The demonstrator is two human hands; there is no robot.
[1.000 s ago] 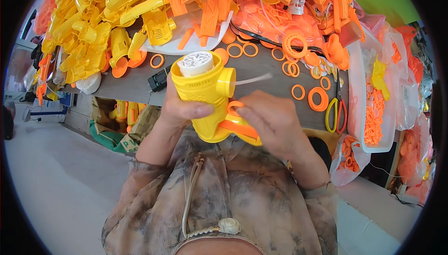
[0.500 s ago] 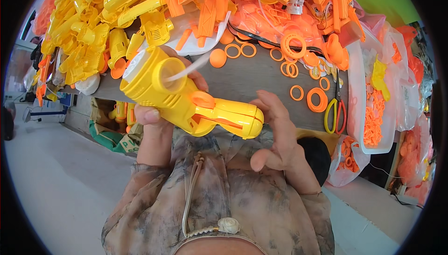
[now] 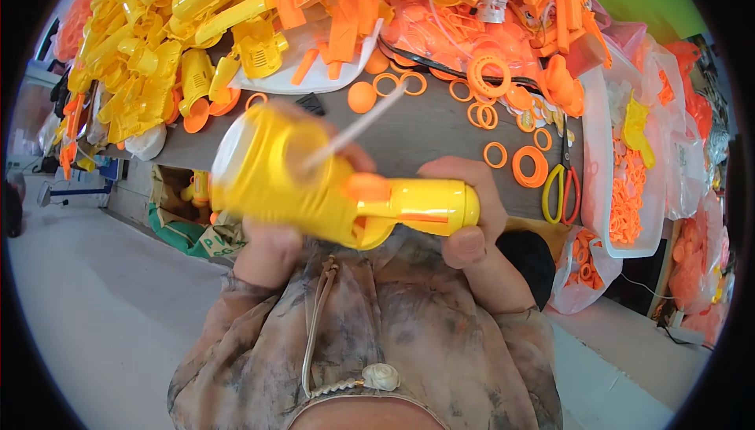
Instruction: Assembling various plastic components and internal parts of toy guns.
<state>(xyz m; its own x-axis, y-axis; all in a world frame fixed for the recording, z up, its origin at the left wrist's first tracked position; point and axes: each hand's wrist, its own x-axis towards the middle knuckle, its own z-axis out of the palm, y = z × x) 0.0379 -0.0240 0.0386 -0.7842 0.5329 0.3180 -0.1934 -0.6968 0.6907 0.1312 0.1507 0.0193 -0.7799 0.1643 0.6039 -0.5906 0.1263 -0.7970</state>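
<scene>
Between my hands is a yellow plastic toy gun (image 3: 295, 194), its wide round head to the left and its handle pointing right. A thin whitish tube (image 3: 360, 129) sticks up from a round opening in it, and an orange trigger shows where head and handle meet. My left hand (image 3: 273, 247) is closed around the wide head, part of its fingers hidden behind it. My right hand (image 3: 486, 221) is closed around the handle's end, with the thumb below and the fingers above. The toy's head is smeared by motion.
Yellow shell halves (image 3: 141, 52) and orange parts (image 3: 346, 21) are heaped at the back of the grey table (image 3: 440, 135). Orange rings (image 3: 530, 166) and scissors (image 3: 561, 194) lie on the right, beside a clear bin (image 3: 621, 249). An open bag (image 3: 177, 225) stands below at left.
My right hand was apart from the toy gun with its fingers spread; now it has closed on the handle end. The toy has shifted right and its handle has swung nearly level.
</scene>
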